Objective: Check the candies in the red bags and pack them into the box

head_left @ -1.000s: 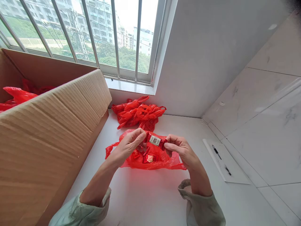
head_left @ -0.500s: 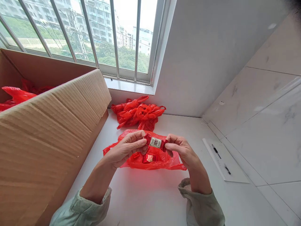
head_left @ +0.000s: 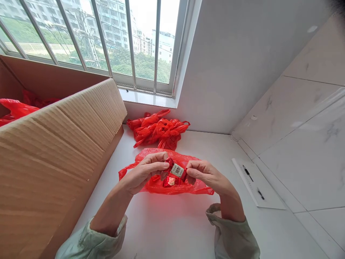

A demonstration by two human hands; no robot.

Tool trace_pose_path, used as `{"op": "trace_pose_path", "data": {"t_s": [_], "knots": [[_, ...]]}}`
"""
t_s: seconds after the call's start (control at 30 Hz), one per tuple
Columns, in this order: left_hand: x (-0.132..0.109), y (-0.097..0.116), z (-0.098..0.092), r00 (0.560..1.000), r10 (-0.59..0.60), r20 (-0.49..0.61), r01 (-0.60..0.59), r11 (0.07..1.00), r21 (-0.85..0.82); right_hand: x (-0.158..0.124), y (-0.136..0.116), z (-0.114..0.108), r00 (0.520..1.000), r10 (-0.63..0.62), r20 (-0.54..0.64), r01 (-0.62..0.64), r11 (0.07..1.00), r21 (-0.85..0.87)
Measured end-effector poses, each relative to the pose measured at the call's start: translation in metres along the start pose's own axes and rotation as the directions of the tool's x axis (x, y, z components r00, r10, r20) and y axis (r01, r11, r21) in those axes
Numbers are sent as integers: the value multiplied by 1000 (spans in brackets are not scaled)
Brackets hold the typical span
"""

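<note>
Between my hands is a small red foil packet (head_left: 177, 170) with a cream label bearing dark characters. My left hand (head_left: 147, 169) pinches its left end. At its other end, the thumb and fingers of my right hand (head_left: 206, 174) are closed on the foil. The packet is tilted, its right end lower. Below it lies an open red plastic bag (head_left: 159, 189), spread on the white table. A second red packet (head_left: 170, 181) with a gold-toned print rests on the bag, partly hidden by my hands and the held packet.
A large cardboard box (head_left: 64, 133) with red bags (head_left: 18, 108) inside stands at the left. Crumpled red plastic bags (head_left: 159, 129) lie by the wall under the barred window (head_left: 145, 46). At the right, a white sheet (head_left: 256, 190) carries a black pen (head_left: 248, 172) and a pen cap (head_left: 260, 194).
The packet's right end has tipped downward, and my right hand has moved slightly left and down with it. My left hand stays nearly in place.
</note>
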State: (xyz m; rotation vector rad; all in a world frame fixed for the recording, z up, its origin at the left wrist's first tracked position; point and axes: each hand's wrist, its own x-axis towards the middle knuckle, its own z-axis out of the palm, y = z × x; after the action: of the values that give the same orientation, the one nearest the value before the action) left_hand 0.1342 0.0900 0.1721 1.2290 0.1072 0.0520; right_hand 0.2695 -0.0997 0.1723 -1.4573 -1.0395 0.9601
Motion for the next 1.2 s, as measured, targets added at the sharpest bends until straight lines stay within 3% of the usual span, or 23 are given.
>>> {"op": "trace_pose_path", "data": {"t_s": [0.13, 0.23, 0.37, 0.43, 0.57, 0.7, 0.87, 1.03, 1.2], "knots": [[3, -1, -1, 1000, 24, -15, -25, 1000, -16, -1, -1, 0, 999, -31, -6, 31, 999, -25], [3, 3, -6, 986, 94, -137, -107, 990, -90, -3, -2, -3, 996, -74, -42, 73, 997, -26], [-1, 11, -10, 943, 157, -293, -196, 974, -110, -7, -2, -7, 976, -118, -185, 116, 993, -21], [-3, 13, -8, 945, 153, -291, -186, 978, -93, -7, -2, -6, 975, -115, -188, 113, 993, -25], [-2, 9, 2, 962, 138, -236, -157, 985, -65, -3, -2, 4, 998, -50, -43, 49, 999, -24], [-2, 4, 7, 982, 118, -147, -124, 992, -28, 3, -2, 15, 999, -35, -9, 35, 999, -32], [-2, 2, 5, 989, 53, -141, -69, 991, -113, 6, -1, 15, 997, -59, 49, 57, 998, 35], [-2, 1, 6, 986, 43, -160, -63, 990, -124, 4, -2, 15, 999, -35, 23, 35, 999, 18], [1, -2, 9, 986, 91, -138, -77, 991, 106, 1, -6, 18, 997, -55, -45, 54, 998, -30]]}}
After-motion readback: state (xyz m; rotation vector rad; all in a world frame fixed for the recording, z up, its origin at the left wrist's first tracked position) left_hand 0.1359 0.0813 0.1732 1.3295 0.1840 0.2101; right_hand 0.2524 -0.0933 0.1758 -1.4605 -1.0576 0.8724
